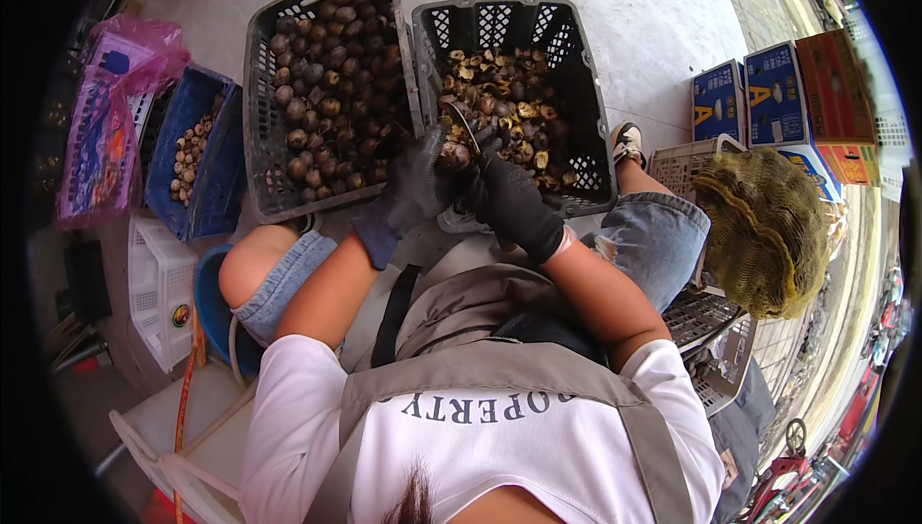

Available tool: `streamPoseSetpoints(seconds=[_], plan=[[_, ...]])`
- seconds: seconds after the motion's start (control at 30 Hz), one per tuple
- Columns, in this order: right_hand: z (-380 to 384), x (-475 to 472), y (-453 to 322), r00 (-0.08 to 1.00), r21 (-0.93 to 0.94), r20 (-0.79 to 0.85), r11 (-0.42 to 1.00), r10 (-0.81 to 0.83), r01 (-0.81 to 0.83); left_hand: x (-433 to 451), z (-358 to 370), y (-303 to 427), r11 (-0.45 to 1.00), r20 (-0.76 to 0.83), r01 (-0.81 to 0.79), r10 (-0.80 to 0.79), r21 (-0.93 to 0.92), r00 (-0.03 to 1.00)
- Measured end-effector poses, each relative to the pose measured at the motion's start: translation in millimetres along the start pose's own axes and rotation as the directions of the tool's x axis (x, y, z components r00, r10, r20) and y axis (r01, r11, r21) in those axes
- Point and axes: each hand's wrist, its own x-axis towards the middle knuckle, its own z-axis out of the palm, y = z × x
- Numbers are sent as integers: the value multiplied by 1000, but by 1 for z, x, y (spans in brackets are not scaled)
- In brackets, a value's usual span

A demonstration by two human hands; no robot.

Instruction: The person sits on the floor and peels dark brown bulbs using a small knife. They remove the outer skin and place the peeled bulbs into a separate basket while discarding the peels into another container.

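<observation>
In a dark grey glove, my left hand (421, 178) grips a round brown fruit (455, 156), partly hidden by the fingers. My right hand (517, 200), gloved in black, is closed around a knife whose handle is hidden. The knife's curved metal blade (462, 126) lies against the fruit. Both hands are over the near edge of a black plastic crate (591, 92) that holds cut brown peels with yellow insides (529, 110). To its left, a second black crate (252, 92) is filled with whole round brown fruits (338, 77).
At left are a blue crate (216, 156) of small pale round pieces, a pink plastic bag (137, 56) and a white basket (162, 301). At right, a full mesh sack (763, 236) sits near stacked cardboard boxes (778, 95). My legs flank the crates' near side.
</observation>
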Motion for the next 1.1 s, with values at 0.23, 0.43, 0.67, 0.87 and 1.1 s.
streamPoseSetpoints(seconds=[0.23, 0.43, 0.67, 0.87, 1.1], plan=[[-12, 2, 15, 949, 185, 164, 936, 270, -298, -7, 4, 21, 876, 16, -287, 305, 387, 952], [-10, 1, 0, 974, 256, 210, 956, 90, -144, 2, 8, -3, 242, 182, 296, -403, -924, 897], [-20, 8, 1, 998, -127, -56, 992, 7, -14, 3, -5, 3, 691, 93, 328, -354, -645, 930], [-18, 7, -9, 986, -70, 37, 984, -163, 165, 7, -5, 15, 744, 100, 261, -255, -615, 962], [1, -3, -12, 989, -223, 109, 967, -102, 124, 8, 6, 4, 536, 285, 317, -145, -782, 948]])
